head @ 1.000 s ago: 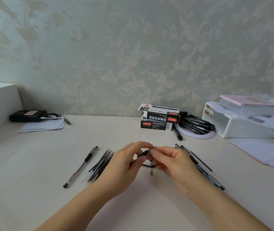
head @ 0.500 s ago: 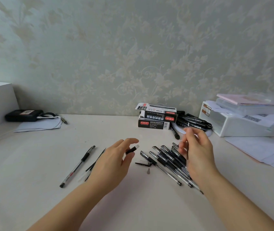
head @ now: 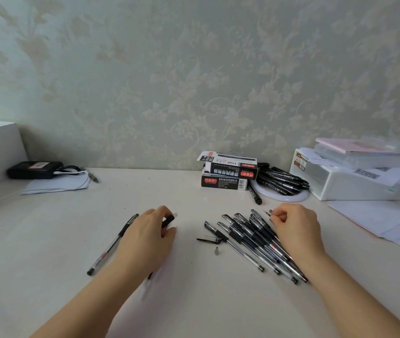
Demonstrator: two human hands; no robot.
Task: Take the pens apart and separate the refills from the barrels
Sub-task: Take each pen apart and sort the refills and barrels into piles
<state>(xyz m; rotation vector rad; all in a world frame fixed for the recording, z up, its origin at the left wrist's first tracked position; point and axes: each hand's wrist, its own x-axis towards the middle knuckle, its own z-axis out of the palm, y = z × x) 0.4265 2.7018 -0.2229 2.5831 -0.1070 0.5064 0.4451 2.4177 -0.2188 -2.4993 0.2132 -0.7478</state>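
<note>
Both grips are curled over the counter (head: 48, 240). The left grip (head: 149, 236) holds a pen barrel with a black rubber sleeve (head: 168, 220), whose pale end pokes out past the fingers toward the back edge; the rest of the barrel is hidden under the palm. The right grip (head: 296, 228) pinches a thin dark piece (head: 267, 212) between thumb and forefinger, too small to name for sure, and hovers over the far end of a heap of whole pens (head: 247, 236) lying slantwise right of the counter's middle. Just left of that heap lie a loose black clip piece (head: 208, 239) and a small metal tip cone (head: 216, 251), apart from each other. One whole pen (head: 112, 245) lies slantwise to the left of the left grip. By the back edge stand two stacked pen boxes (head: 228, 174), with a pile of black markers (head: 281, 179) on a white ring beside them, then a white storage box (head: 355, 181) toward the back right corner. A black case (head: 34, 169) rests on papers near the back left corner.
</note>
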